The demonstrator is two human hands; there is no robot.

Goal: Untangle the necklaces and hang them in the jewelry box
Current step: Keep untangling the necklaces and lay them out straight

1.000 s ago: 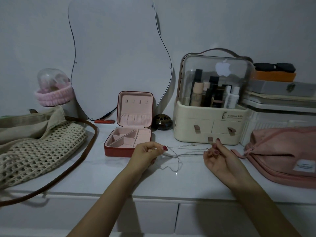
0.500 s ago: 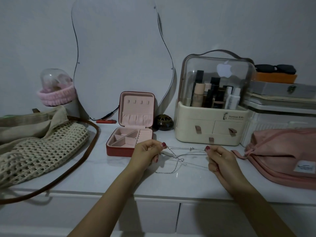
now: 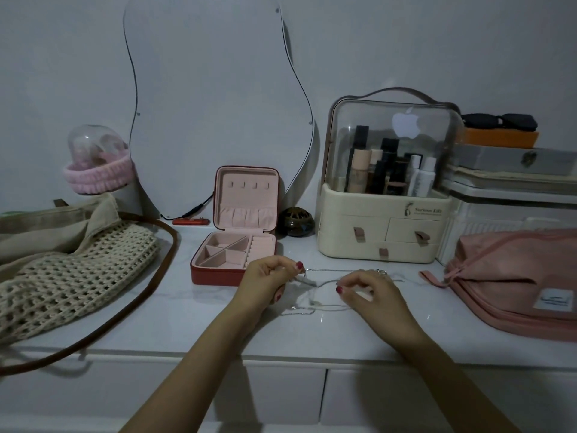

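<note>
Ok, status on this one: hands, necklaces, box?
Left hand and right hand both pinching necklaces, still tangled. Jewelry box open, hooks bare. Nothing blocking.

The jewelry box (image 3: 232,245) is set open on the counter (image 3: 187,320), left of the organizer (image 3: 384,214). The necklaces (image 3: 324,279) are held before both, between bag (image 3: 71,270) and pouch (image 3: 515,276).

A dim room: a plain grey wall (image 3: 406,42) (bearing a wavy frameless mirror (image 3: 212,98)) rises behind a white drawered dresser (image 3: 281,335).
</note>
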